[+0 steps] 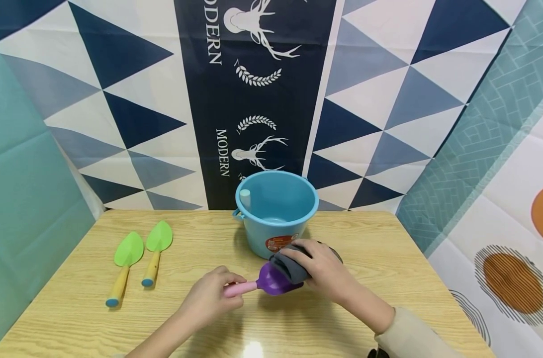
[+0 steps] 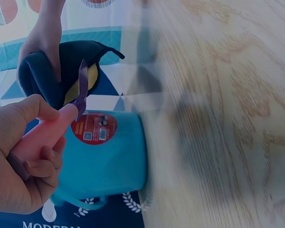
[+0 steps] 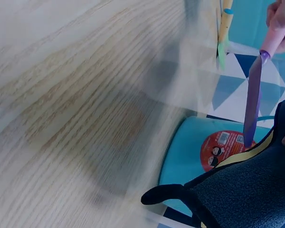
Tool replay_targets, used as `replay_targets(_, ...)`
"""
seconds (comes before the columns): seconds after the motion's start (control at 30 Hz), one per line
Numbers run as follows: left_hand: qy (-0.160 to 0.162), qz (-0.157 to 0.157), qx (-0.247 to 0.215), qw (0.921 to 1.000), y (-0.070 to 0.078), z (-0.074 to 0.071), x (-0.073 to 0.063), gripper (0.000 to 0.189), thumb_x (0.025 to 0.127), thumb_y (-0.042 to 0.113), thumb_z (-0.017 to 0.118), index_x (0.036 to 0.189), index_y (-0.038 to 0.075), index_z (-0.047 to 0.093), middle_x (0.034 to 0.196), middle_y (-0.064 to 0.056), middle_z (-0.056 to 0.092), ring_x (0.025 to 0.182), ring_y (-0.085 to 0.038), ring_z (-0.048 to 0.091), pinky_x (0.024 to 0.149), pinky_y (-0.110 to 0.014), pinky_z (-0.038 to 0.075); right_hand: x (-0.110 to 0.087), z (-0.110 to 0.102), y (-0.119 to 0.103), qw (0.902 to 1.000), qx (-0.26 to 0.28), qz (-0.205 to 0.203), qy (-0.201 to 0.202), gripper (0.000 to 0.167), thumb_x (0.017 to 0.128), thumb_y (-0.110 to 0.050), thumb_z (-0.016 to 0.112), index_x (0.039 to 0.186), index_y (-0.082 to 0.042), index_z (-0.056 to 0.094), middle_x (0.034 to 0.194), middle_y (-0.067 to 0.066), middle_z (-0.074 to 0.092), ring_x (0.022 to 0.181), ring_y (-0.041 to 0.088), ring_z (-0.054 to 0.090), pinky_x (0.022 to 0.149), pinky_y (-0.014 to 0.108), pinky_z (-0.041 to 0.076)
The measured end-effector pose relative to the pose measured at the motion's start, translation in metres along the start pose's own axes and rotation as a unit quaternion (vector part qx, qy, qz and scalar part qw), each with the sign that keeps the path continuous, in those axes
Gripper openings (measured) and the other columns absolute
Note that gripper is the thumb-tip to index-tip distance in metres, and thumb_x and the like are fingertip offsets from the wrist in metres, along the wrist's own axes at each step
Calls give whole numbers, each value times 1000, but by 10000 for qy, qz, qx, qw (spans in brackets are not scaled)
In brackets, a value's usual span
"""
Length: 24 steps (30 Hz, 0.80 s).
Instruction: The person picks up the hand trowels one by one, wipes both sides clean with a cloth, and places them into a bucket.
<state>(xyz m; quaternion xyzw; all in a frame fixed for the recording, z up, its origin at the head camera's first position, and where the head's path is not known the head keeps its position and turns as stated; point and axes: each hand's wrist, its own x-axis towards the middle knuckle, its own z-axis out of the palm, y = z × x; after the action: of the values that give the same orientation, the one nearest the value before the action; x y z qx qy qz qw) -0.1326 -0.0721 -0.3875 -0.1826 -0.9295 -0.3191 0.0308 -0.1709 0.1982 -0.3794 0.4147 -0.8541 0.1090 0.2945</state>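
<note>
My left hand (image 1: 209, 296) grips the pink handle of a toy shovel (image 1: 273, 282), its purple blade pointing right. A folded dark grey cloth (image 1: 291, 267) is in my right hand (image 1: 325, 271), fingers over its top. The cloth overlaps the far end of the blade in the head view. In the right wrist view the cloth (image 3: 247, 194) shows a yellow underside and a dark loop at one corner, with the thin edge of the blade (image 3: 253, 102) beside it. Fingers and thumb wrap the pink handle (image 2: 45, 135) in the left wrist view.
A blue bucket (image 1: 258, 233) with a red label stands just behind the hands, a pale cylindrical end (image 1: 245, 196) inside its rim. Two green trowels (image 1: 129, 248) (image 1: 159, 236) with yellow handles lie on the wooden table (image 1: 74, 318) at left. Patterned cloth hangs behind.
</note>
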Motion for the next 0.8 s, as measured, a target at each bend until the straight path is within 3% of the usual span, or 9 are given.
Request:
replay_targets(0.4, 182, 266, 74, 9995, 9, 0, 0, 28, 66, 15, 69, 94, 15, 73, 79, 9, 55, 60, -4, 43, 53, -17, 36, -1, 6, -6, 9965, -666, -480, -152, 73, 58, -6, 85, 123, -24, 58, 115, 7, 61, 104, 22, 58, 78, 42, 49)
replay_targets(0.63, 13, 176, 30, 9998, 11, -2, 0, 31, 71, 18, 71, 101, 14, 73, 79, 9, 53, 61, -5, 43, 52, -17, 37, -1, 7, -8, 9939, -887, -628, -207, 64, 65, -17, 83, 123, -27, 58, 117, 5, 62, 108, 21, 57, 80, 41, 48)
replay_targets(0.8, -18, 202, 84, 9998, 13, -3, -1, 31, 72, 19, 71, 103, 14, 72, 80, 9, 53, 64, -6, 44, 54, -17, 37, -1, 6, -12, 9926, -946, -598, -472, 60, 70, -19, 80, 124, -29, 57, 122, 5, 60, 113, 25, 54, 83, 48, 46)
